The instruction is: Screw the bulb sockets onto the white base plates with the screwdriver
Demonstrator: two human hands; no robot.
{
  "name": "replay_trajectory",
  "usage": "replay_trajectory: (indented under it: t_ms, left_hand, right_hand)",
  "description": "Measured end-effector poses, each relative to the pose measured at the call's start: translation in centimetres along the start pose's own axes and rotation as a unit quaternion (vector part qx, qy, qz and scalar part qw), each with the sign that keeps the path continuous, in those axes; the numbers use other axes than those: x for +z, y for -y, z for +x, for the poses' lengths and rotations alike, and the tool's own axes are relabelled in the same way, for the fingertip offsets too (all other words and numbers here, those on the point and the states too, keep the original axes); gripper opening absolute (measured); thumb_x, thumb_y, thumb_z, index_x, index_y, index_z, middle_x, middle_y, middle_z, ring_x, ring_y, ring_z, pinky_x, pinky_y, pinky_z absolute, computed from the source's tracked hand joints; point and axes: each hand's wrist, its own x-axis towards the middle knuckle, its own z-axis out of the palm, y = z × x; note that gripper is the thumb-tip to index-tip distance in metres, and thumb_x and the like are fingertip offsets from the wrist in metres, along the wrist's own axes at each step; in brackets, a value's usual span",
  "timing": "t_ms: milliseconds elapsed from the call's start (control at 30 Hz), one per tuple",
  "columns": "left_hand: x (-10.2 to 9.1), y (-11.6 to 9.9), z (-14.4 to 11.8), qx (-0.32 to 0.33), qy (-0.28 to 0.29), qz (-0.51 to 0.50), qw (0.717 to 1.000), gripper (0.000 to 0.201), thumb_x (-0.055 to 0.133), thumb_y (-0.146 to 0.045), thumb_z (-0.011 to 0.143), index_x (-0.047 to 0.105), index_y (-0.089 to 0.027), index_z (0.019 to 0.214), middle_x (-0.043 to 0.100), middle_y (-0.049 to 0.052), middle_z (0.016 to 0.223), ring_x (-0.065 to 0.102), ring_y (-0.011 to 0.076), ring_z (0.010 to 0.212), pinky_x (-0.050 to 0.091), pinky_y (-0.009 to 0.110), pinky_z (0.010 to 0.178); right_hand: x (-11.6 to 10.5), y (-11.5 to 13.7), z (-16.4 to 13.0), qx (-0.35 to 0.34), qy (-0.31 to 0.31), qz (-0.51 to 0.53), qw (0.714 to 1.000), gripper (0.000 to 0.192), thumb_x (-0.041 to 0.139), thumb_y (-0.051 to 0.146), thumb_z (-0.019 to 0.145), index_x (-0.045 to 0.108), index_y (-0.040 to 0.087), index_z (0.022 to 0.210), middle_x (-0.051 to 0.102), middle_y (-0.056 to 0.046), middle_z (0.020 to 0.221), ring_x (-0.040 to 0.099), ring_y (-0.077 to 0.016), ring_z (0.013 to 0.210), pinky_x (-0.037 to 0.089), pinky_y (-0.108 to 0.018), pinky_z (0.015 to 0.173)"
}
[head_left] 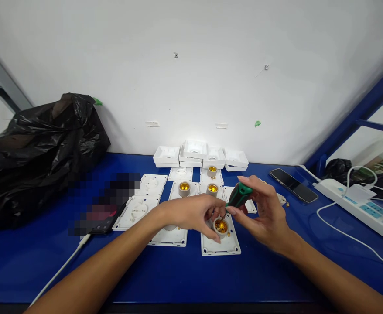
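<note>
A person is working at a blue desk [185,274] set against a white wall, seen from a camera on their head. Both bare forearms are reaching in from the near edge toward the middle of the desk.

The left hand [191,213] is curling its fingers around a beige lamp socket [221,226] with a shiny brass inside, steadying it. The socket is sitting on a white square plate [220,244] lying flat on the desk, just near of centre. The right hand [266,213] is closing its thumb and fingers around a screwdriver with a green handle [240,195], tilting it so the tip is pointing down and left into the socket. The tip itself is too small to make out.

Farther back, more white plates are lying in rows, three of them carrying similar sockets [184,188]. Against the wall, a cluster of white square boxes [194,155] is stacked loosely.

At the far left, a bulging black plastic bag [37,148] is resting on the desk. To the right, a dark phone [293,185] is lying face up, and beyond it a white power strip [358,205] with white cables is stretching toward the right edge. A white cable [63,266] is also trailing toward the near left.
</note>
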Motion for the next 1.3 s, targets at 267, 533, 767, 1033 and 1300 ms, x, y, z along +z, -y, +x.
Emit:
replay_trajectory:
  t_ms: [267, 533, 767, 1033, 1300]
  left_hand:
    - [-0.11, 0.03, 0.09, 0.004, 0.006, 0.0, 1.0, 0.043, 0.088, -0.039, 0.066, 0.053, -0.021, 0.085, 0.052, -0.005, 0.074, 0.048, 0.0122, 0.065, 0.038, 0.027, 0.058]
    - [-0.14, -0.1, -0.05, -0.016, 0.01, 0.006, 1.0, 0.045, 0.088, -0.043, 0.066, 0.056, -0.02, 0.087, 0.053, -0.004, 0.077, 0.048, 0.0125, 0.066, 0.038, 0.027, 0.058]
    - [-0.14, -0.1, -0.06, -0.009, 0.002, 0.012, 1.0, 0.044, 0.088, -0.042, 0.066, 0.055, -0.021, 0.086, 0.053, -0.005, 0.076, 0.048, 0.0121, 0.065, 0.038, 0.027, 0.059]
    - [-0.23, -0.12, 0.01, -0.019, 0.009, 0.006, 1.0, 0.046, 0.089, -0.044, 0.064, 0.052, -0.021, 0.081, 0.053, -0.004, 0.076, 0.049, 0.0124, 0.066, 0.037, 0.028, 0.058]
    - [-0.03, 0.13, 0.04, -0.018, 0.002, 0.016, 1.0, 0.045, 0.088, -0.044, 0.065, 0.051, -0.021, 0.076, 0.051, -0.005, 0.072, 0.046, 0.0114, 0.063, 0.037, 0.028, 0.057]
  right_hand:
    - [0.0, 0.57, 0.26, 0.03, 0.006, -0.009, 0.999, 0.073, 0.067, 0.011, 0.09, 0.039, 0.035, 0.153, 0.062, -0.004, 0.1, 0.064, -0.0195, 0.082, 0.056, -0.031, 0.054]
    - [-0.22, 0.33, -0.15, 0.064, 0.041, 0.01, 0.997, 0.075, 0.057, 0.012, 0.096, 0.025, 0.035, 0.16, 0.062, -0.009, 0.126, 0.061, -0.0153, 0.075, 0.062, -0.04, 0.07]
    - [-0.16, 0.16, 0.46, -0.002, 0.003, -0.005, 1.0, 0.075, 0.073, 0.009, 0.085, 0.045, 0.038, 0.148, 0.054, -0.003, 0.102, 0.053, -0.0174, 0.081, 0.048, -0.028, 0.049]
    - [0.07, 0.41, 0.05, 0.037, 0.013, 0.006, 0.999, 0.073, 0.06, 0.01, 0.093, 0.033, 0.035, 0.157, 0.062, -0.007, 0.112, 0.064, -0.0192, 0.084, 0.059, -0.035, 0.062]
    - [-0.2, 0.0, -0.42, 0.051, 0.047, -0.008, 0.998, 0.071, 0.053, 0.013, 0.098, 0.027, 0.034, 0.159, 0.057, -0.01, 0.145, 0.066, -0.0206, 0.095, 0.062, -0.046, 0.083]
